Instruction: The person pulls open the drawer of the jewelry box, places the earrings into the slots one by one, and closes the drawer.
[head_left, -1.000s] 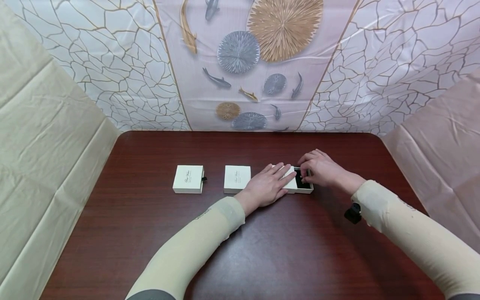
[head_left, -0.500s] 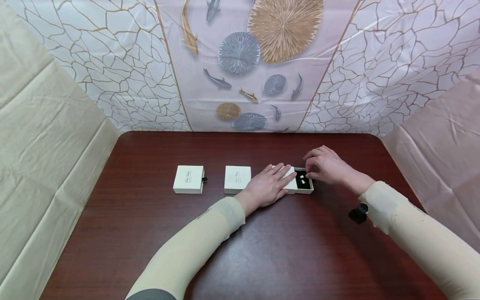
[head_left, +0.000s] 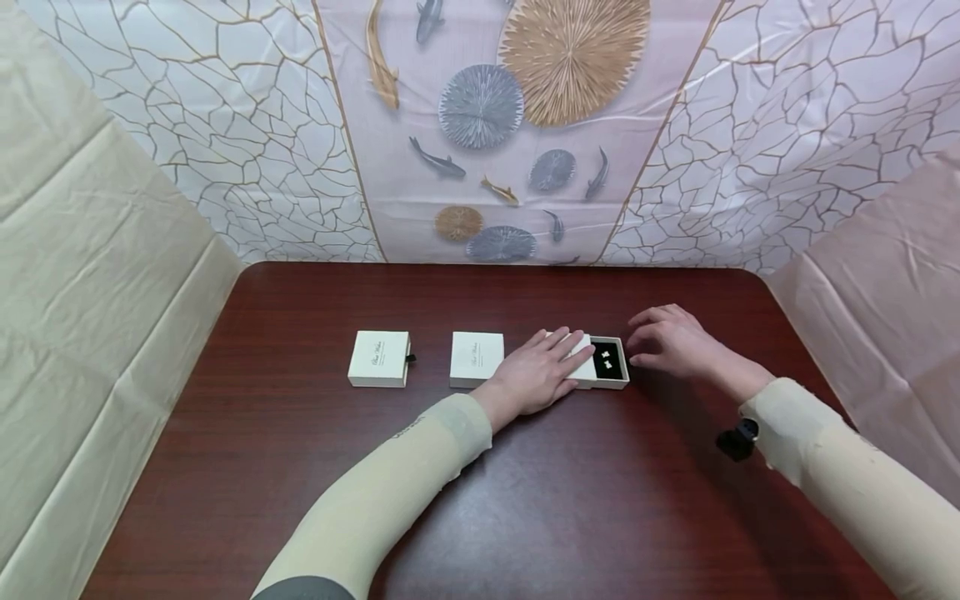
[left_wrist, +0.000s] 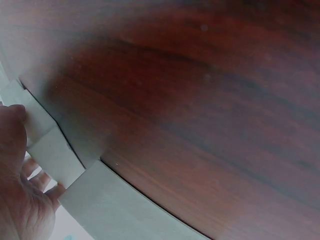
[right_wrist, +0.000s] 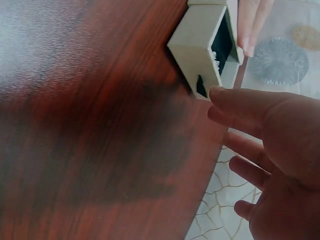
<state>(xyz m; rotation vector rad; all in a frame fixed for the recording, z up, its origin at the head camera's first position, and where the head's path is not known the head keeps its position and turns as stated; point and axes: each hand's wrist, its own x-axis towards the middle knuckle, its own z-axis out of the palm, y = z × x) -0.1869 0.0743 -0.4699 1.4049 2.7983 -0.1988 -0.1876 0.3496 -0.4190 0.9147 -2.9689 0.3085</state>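
A white drawer-style jewelry box (head_left: 587,372) lies at the right of the row, its drawer (head_left: 611,384) pulled partly out to the right. On the drawer's black insert (head_left: 599,372) sit two small shiny pieces that look like earrings (head_left: 607,361). My left hand (head_left: 528,372) lies across the box's outer sleeve, fingers spread straight, covering much of it. Just off the drawer's right end is my right hand (head_left: 670,342), fingers loosely bent and holding nothing. In the right wrist view its thumb (right_wrist: 235,100) is close to the drawer's end, where a black ribbon tab (right_wrist: 201,86) shows.
Left of the left hand stands a similar white box (head_left: 476,354), shut. Farther left is another white box (head_left: 377,356) with a black tab on its right side. All lie on a dark red-brown table (head_left: 525,500) with patterned cloth (head_left: 480,167) behind it.
The right hand has drawn back to the right from over the drawer, uncovering the earrings on the black insert. My left hand stays on the box.
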